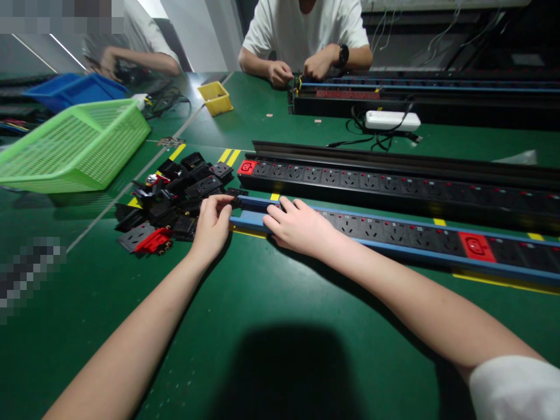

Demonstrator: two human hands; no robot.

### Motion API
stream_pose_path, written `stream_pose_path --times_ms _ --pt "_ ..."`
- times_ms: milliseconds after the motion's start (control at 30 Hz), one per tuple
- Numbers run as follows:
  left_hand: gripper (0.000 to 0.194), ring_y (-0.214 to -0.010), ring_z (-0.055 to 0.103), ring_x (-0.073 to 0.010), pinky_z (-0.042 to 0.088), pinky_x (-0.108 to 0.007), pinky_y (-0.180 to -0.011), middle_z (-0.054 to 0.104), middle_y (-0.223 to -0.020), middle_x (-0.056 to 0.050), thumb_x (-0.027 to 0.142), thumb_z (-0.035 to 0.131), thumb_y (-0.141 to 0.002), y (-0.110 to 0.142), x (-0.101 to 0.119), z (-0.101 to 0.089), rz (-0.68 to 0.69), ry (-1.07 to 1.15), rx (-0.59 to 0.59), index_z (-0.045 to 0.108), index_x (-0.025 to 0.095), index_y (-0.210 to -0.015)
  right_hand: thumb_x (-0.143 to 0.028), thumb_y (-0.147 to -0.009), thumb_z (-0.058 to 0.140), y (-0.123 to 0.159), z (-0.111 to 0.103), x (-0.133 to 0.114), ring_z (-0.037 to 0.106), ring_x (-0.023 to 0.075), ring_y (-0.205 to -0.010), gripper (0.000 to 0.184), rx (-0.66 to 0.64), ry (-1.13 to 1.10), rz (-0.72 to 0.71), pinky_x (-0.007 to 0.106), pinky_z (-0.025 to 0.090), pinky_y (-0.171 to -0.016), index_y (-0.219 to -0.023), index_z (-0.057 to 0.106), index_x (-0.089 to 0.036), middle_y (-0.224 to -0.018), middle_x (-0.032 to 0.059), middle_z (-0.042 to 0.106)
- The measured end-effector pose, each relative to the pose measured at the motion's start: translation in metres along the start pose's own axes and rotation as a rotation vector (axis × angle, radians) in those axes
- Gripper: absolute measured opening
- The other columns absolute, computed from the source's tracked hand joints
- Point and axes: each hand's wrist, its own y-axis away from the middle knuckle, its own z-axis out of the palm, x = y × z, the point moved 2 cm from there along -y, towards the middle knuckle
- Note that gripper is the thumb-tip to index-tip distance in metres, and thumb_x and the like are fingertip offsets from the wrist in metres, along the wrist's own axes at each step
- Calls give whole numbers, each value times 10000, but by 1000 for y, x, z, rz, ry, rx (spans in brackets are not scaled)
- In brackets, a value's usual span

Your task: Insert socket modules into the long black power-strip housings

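A long blue rail (249, 219) runs off to the right across the table, with black socket modules (370, 226) and one red socket module (476, 247) set in it. Over the rail, near its left end, lies my right hand (300, 226), its fingers curled across the channel and gripping it. My left hand (212, 226) is beside the rail's left end, thumb and index finger drawn close at a dark piece; what is between them is partly hidden. Left of that hand is a heap of loose black socket modules (203, 188) with a few red ones (154, 241).
Behind the blue rail lies a black socket strip (324, 186). A green basket (118, 131), a blue bin (74, 90) and a small yellow bin (215, 98) stand at the left. Across the table, a person (306, 35) works by a white power strip (392, 121).
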Motion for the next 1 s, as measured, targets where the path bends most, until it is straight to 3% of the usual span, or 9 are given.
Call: stream_pose_path --times_ms 300,500,633,767,1000 --pt "87 -943 560 -203 478 -346 -896 528 -989 -44 280 574 -886 3 3 -2 -23 -53 71 601 220 -944 -222 -996 448 -1 -1 1 563 352 -1157 215 -9 -6 -3 418 464 -813 -1136 588 -138 -1175 149 638" --pt "165 -1082 514 -239 414 -412 -1029 484 -1053 -63 327 586 -880 7 2 -2 -13 -102 136 467 230 -820 -218 -995 442 -1 -2 0 560 351 -1145 209 -18 -3 -5 414 459 -800 -1124 586 -139 -1173 149 636" --pt "112 -1077 556 -243 426 -408 -1007 576 -1114 -74 308 563 -899 7 8 -3 8 -90 118 555 229 -978 -220 -995 439 -1 -3 0 561 346 -1129 199 -22 1 -3 406 452 -795 -1106 584 -142 -1156 138 638" --pt "299 -1156 575 -251 389 -422 -1050 660 -1200 -65 292 453 -967 6 14 -2 79 -140 30 633 246 -1201 -224 -988 457 -1 -3 0 564 338 -1115 184 -26 -4 -1 399 443 -791 -1095 583 -145 -1148 139 639" --pt "356 -1089 604 -235 450 -358 -962 660 -1107 -78 354 385 -1008 6 13 -1 90 -132 7 698 220 -1113 -224 -992 451 0 -3 -1 553 345 -1136 191 -27 -6 5 400 442 -798 -1105 583 -146 -1147 142 639"
